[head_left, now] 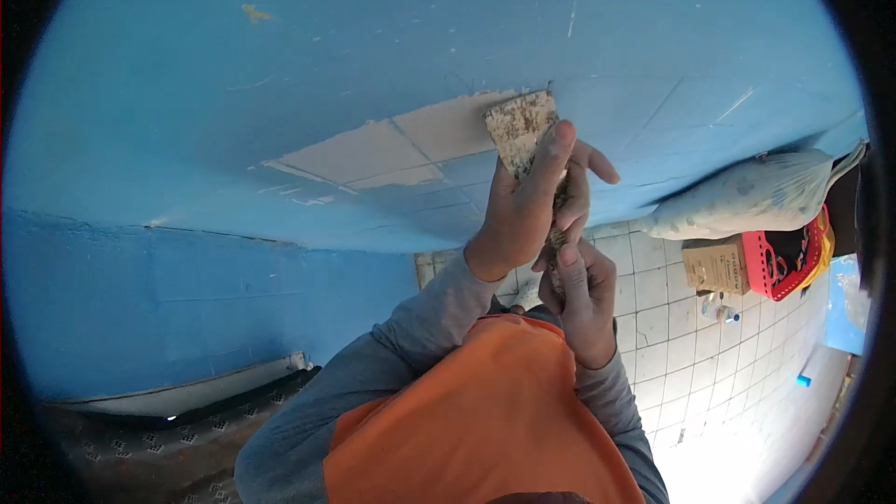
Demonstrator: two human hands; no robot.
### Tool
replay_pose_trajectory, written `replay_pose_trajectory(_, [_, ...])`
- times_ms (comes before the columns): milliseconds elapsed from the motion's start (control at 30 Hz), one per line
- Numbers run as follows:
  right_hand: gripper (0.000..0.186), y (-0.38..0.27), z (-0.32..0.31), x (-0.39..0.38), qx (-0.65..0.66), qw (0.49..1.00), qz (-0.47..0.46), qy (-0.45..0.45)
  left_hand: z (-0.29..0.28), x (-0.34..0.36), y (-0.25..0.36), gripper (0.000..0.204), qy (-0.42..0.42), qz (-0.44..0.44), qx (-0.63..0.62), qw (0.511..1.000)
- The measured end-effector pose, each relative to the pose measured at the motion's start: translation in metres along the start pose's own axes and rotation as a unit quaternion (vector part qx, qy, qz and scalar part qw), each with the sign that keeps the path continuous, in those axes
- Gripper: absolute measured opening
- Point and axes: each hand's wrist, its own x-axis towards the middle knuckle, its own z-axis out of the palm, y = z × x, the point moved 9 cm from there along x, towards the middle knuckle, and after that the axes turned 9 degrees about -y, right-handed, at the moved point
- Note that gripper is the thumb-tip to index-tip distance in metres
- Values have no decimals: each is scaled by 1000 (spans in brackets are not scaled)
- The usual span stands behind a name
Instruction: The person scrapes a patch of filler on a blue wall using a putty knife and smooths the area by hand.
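Both of my hands are closed round a scraper [520, 124] with a wide flat blade crusted in dried white and brown matter. My left hand [523, 210] grips it just below the blade, thumb laid along it and some fingertips showing on the far side. Lower down, my right hand [591, 308] holds the handle end, much of which the fingers hide. The blade is at the blue wall [280, 65], at the right end of a pale bare patch [369, 154] with ragged edges. Whether its edge touches the wall, I cannot tell.
Against the wall at right lies a stuffed whitish sack [747, 194]. Near it are a cardboard box [714, 266], a pink basket [770, 280] and a clear bottle [717, 310] on the white tiled floor [672, 345]. Dark patterned fabric [187, 434] lies at lower left.
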Motion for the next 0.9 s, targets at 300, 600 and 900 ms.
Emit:
replay_pose_trajectory(300, [38, -1, 5, 2, 23, 999, 24, -13, 2, 2, 4, 57, -16, 1, -9, 1000])
replay_pose_trajectory(600, [37, -7, 10, 1, 13, 999, 17, -24, 0, 1, 3, 58, -7, 8, -26, 1000])
replay_pose_trajectory(900, [37, -3, 1, 2, -52, 997, 50, 7, -3, -4, 3, 64, -7, 3, -28, 1000])
